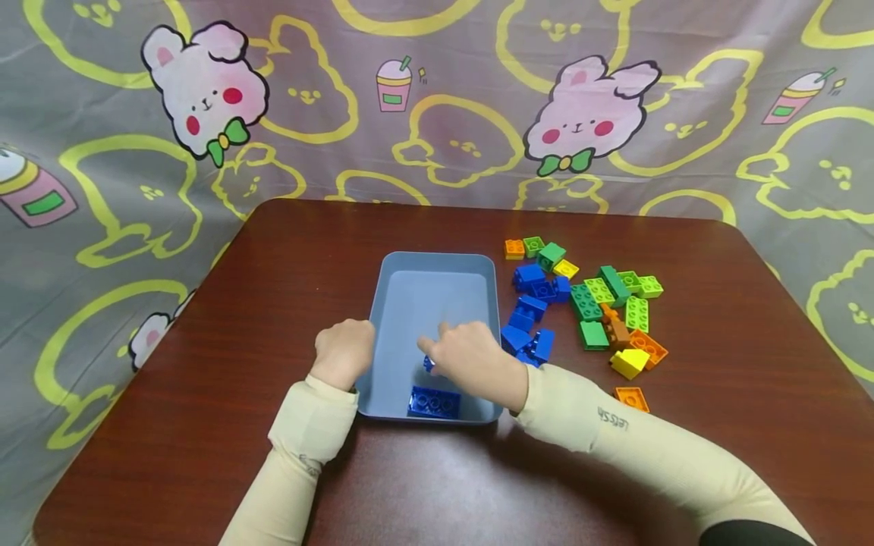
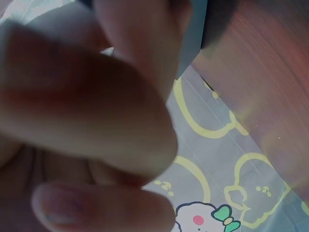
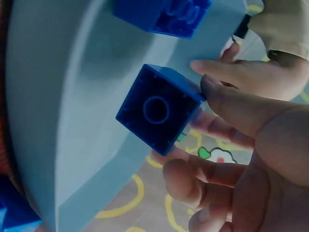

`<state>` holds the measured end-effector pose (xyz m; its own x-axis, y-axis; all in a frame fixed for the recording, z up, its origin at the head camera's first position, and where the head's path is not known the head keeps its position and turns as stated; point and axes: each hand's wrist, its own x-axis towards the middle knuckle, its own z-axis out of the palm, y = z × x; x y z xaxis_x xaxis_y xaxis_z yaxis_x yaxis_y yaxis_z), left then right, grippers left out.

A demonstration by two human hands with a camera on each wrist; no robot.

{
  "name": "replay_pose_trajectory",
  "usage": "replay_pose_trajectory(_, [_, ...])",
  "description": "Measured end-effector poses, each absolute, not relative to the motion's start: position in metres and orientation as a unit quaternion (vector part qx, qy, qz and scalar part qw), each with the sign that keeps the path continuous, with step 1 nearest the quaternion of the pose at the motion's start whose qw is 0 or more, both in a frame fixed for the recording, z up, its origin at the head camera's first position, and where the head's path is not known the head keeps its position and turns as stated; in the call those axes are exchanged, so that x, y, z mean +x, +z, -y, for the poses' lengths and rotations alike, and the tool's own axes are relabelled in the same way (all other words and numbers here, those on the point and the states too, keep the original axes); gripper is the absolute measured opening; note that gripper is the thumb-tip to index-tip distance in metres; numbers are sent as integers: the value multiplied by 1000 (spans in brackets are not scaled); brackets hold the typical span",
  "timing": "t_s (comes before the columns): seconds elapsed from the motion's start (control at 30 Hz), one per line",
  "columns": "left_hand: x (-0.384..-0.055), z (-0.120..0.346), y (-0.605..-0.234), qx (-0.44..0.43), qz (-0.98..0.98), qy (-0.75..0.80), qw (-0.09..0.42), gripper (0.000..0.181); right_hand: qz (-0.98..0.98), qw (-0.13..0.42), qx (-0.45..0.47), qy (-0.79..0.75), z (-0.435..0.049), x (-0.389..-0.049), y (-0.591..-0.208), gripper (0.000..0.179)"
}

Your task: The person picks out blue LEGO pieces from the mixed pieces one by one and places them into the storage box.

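My right hand [image 1: 478, 362] is over the blue-grey tray [image 1: 437, 296], pinching a square blue toy brick [image 3: 140, 92]. In the right wrist view the brick's hollow underside with one round tube faces the camera, thumb on one side and fingers on the other. My left hand [image 1: 344, 353] holds the tray's left rim, its thumb over the edge in the right wrist view. Inside the tray, by the near wall, lies a longer blue brick [image 1: 435, 403]. Blurred fingers [image 2: 87, 121] fill much of the left wrist view.
Right of the tray lie several loose blue bricks [image 1: 531, 309]. Beyond them are green bricks [image 1: 586, 302], orange bricks [image 1: 647, 347] and a yellow brick [image 1: 629, 363]. The brown table [image 1: 287, 280] ends at a patterned cloth [image 1: 464, 98] behind.
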<state>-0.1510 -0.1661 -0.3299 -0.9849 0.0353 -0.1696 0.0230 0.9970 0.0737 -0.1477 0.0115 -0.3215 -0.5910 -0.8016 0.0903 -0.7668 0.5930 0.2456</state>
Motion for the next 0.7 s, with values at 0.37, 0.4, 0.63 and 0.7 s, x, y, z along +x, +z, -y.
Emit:
replay_pose_trajectory(0.37, [-151,166,-330,13,-996,35,86,22,874,53,475,-92,-10,-152,-326,34])
replay_pose_trajectory(0.4, [-151,166,-331,13,-996,35,85,22,872,51,477,-95,-10,-152,-327,34])
replay_pose_trajectory(0.63, [-152,166,-331,15,-996,32,83,22,867,36,483,-120,-9,-151,-331,37])
replay_pose_trajectory(0.7, [-151,165,-331,14,-996,33,83,22,865,36,486,-120,-9,-151,-331,37])
